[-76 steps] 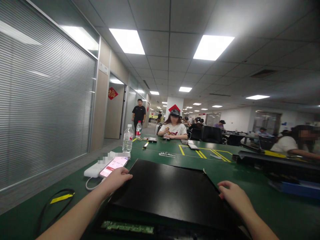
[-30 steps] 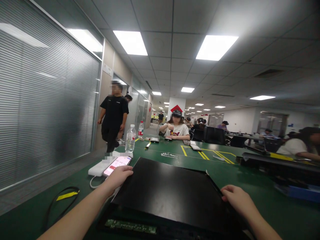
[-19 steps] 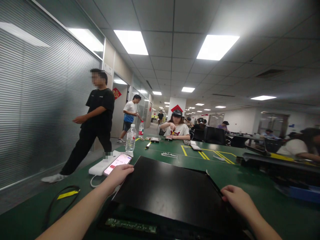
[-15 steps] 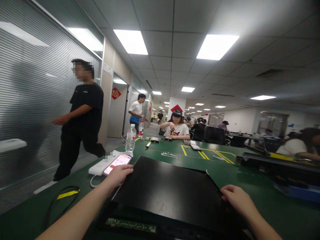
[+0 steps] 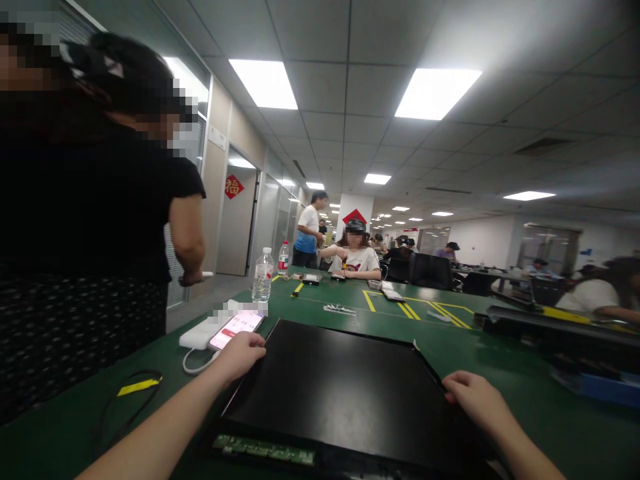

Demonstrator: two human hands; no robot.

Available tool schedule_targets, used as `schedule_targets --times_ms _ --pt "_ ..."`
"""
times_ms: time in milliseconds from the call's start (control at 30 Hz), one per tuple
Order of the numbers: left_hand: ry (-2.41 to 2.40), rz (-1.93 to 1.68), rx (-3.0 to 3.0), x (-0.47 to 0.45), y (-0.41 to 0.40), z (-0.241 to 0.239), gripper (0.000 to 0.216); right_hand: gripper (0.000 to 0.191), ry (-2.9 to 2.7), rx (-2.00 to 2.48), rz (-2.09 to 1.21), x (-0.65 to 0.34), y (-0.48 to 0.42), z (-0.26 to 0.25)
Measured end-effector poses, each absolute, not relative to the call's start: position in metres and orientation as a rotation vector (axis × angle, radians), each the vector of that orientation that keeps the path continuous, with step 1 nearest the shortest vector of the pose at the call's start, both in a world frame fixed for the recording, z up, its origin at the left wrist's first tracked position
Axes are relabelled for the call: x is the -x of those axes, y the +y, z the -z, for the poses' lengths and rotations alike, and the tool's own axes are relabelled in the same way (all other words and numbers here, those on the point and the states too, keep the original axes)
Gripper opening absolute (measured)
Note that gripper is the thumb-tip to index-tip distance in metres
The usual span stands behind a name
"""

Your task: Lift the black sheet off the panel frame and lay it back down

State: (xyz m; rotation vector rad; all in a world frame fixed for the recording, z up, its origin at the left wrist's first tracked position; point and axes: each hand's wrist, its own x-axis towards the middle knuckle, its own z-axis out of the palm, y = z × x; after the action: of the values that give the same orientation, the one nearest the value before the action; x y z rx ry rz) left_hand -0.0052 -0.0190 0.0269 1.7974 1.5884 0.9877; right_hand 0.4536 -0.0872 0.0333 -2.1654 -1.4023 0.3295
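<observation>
A black LCD panel lies before me on the green table, its surface glossy with a blurred light reflection. A narrow green circuit board shows along its near edge. My left hand is closed on the panel's left edge, fingertips at its far left part. At the right edge, my right hand pinches the dark rim between thumb and fingers. Just beyond my left hand rests a lit phone, leaning on a white box-like device with a white cable.
A water bottle and a red-capped bottle stand farther back. A black strap with a yellow tag lies at left. Dark long parts and a blue bin are at right. A person stands close at left; another sits opposite.
The panel's far edge has dropped slightly and the circuit board shows more fully. Both hands keep their places. One passer-by has left the view and another person has appeared at left.
</observation>
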Motion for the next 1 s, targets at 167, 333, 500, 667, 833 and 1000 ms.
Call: schedule_targets --times_ms 167,333,500,667,833,1000 --pt "1.608 -0.978 -1.821 0.005 -0.020 -0.028 0.018 0.026 -1.393 2.169 -0.338 -0.452 -0.087 -0.034" --pt "1.657 -0.956 -1.878 0.005 -0.017 -0.021 0.017 0.026 -1.376 2.161 -0.340 -0.452 -0.087 -0.033" --pt "1.704 -0.947 -1.894 0.003 -0.015 -0.015 0.015 0.027 -1.357 2.165 -0.343 -0.453 -0.087 -0.034" --pt "1.645 -0.938 -1.881 0.002 -0.016 -0.015 0.017 0.028 -1.356 2.169 -0.362 -0.452 -0.089 -0.036" --pt "1.636 -0.888 -1.919 0.001 -0.018 -0.017 0.018 0.028 -1.353 2.149 -0.374 -0.451 -0.090 -0.036" --pt "1.642 -0.900 -1.919 0.003 -0.015 -0.015 0.017 0.030 -1.314 2.144 -0.387 -0.451 -0.090 -0.036"
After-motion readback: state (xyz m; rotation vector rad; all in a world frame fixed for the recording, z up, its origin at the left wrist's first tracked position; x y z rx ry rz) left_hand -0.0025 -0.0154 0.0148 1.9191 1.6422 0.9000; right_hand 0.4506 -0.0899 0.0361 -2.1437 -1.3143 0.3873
